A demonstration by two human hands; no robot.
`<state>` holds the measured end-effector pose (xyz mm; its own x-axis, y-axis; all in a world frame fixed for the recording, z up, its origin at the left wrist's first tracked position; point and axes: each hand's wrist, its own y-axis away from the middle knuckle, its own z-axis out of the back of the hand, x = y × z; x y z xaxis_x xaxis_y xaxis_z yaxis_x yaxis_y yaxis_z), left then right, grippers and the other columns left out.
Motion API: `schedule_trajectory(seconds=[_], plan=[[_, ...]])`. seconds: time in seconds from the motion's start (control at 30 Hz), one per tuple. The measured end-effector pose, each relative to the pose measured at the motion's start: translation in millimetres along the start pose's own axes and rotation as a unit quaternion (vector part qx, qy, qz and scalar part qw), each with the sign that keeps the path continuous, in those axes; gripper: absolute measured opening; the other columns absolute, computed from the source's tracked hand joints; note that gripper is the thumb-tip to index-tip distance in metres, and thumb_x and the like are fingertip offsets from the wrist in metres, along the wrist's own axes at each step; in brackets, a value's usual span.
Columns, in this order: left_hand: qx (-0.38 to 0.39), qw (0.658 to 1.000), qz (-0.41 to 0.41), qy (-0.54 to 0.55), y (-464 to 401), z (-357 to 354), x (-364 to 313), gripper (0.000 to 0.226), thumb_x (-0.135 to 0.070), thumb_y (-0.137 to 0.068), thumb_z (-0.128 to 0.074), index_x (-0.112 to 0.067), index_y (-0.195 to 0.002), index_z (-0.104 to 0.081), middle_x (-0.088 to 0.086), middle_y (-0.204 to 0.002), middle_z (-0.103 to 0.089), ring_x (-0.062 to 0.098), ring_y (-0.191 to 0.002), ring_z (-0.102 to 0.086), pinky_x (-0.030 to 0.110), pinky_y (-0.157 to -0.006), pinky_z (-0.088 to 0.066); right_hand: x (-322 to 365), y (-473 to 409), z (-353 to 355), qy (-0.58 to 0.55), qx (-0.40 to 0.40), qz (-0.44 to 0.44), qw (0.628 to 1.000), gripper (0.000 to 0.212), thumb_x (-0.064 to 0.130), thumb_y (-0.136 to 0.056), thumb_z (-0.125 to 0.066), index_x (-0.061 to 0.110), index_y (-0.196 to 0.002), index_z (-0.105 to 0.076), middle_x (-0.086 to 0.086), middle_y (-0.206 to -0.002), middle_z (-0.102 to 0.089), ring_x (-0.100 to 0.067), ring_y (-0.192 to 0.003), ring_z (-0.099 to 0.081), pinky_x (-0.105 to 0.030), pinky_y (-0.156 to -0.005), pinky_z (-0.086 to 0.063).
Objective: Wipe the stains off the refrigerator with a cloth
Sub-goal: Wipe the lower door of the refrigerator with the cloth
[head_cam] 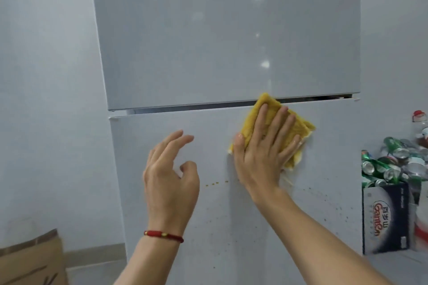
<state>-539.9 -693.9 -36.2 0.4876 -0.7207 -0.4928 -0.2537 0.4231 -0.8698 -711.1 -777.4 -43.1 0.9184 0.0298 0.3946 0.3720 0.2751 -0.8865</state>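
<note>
A white refrigerator [222,37] fills the middle of the view, with an upper door and a lower door [162,227]. My right hand [261,152] lies flat on a folded yellow cloth [257,109], pressing it against the top of the lower door just under the gap between the doors. My left hand [171,178] hovers in front of the lower door with its fingers apart and curled, holding nothing. A short row of small orange-brown stains [213,184] runs between the two hands. Fine dark specks [324,194] dot the door lower right.
A cardboard box [384,220] piled with several crushed green and silver cans [393,164] stands to the right of the refrigerator. A brown cardboard box [30,261] sits at the bottom left. A grey wall [46,99] lies left of the fridge.
</note>
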Motion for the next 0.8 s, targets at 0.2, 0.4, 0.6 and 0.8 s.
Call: schedule_trajectory(seconds=[0.2, 0.4, 0.6, 0.8], plan=[[-0.07, 0.981, 0.182, 0.014, 45.7, 69.8, 45.6, 0.049, 0.004, -0.085, -0.059, -0.037, -0.109, -0.072, -0.015, -0.118, -0.066, 0.018, -0.111, -0.063, 0.049, -0.092, -0.055, 127.1, 52.9, -21.4, -0.017, 0.008, 0.266, 0.964, 0.073, 0.049, -0.1, -0.046, 0.022, -0.165, -0.025, -0.016, -0.172, -0.013, -0.041, -0.159, -0.009, -0.071, -0.122, -0.008], [-0.102, 0.974, 0.198, -0.03, 45.3, 105.7, 73.7, 0.033, -0.004, -0.093, -0.055, -0.021, -0.122, -0.062, -0.005, -0.12, -0.053, 0.016, -0.109, -0.055, 0.038, -0.089, -0.048, 171.7, 91.1, -37.1, 0.042, 0.082, 0.5, 0.861, 0.075, 0.045, -0.1, -0.044, 0.023, -0.167, -0.018, -0.007, -0.175, -0.005, -0.031, -0.161, 0.0, -0.064, -0.126, 0.002], [-0.048, 0.971, 0.232, -0.018, 62.4, 106.9, 94.2, 0.031, -0.019, -0.095, -0.054, -0.023, -0.125, -0.057, -0.005, -0.123, -0.051, 0.015, -0.112, -0.053, 0.031, -0.082, -0.047, 52.4, 70.9, -19.4, 0.054, 0.037, 0.395, 0.916, 0.073, 0.048, -0.102, -0.046, 0.021, -0.165, -0.021, -0.011, -0.173, -0.017, -0.037, -0.159, -0.012, -0.069, -0.124, -0.008], [-0.034, 0.965, 0.261, -0.001, 56.9, 126.2, 106.5, 0.033, -0.019, -0.099, -0.052, -0.022, -0.131, -0.056, -0.006, -0.125, -0.058, 0.016, -0.112, -0.055, 0.04, -0.094, -0.049, 44.0, 102.8, -20.6, -0.004, 0.03, -0.057, 0.998, 0.076, 0.053, -0.106, -0.017, 0.008, -0.166, 0.0, -0.024, -0.172, 0.002, -0.046, -0.158, 0.003, -0.075, -0.118, -0.007]])
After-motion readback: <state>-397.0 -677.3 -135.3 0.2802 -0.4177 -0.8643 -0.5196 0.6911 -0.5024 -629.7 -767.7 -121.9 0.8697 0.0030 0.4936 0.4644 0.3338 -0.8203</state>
